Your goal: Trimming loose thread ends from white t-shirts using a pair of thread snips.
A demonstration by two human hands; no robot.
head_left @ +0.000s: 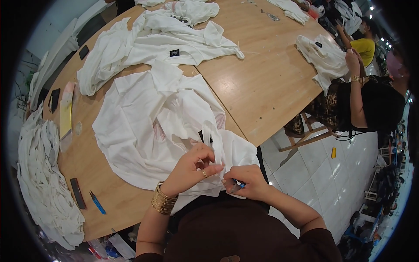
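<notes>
A white shirt [131, 118] lies bunched at the table's near edge and hangs over it toward my lap. My left hand [196, 166], with a ring and gold bangles at the wrist, pinches a fold of it between thumb and fingers. Close beside it, my right hand [251, 181] is closed around small blue thread snips [238, 185], mostly hidden in the fist. The fingertips of both hands nearly meet at the cloth's edge. A dark label [200, 136] shows partly among the folds just above my left hand.
More white shirts [148, 41] lie across the wooden table [262, 91], and a white garment pile [46, 183] hangs at its left edge. Blue snips [97, 203], a dark bar-shaped object [78, 193] and a phone [84, 52] rest there. A co-worker [375, 102] sits at right.
</notes>
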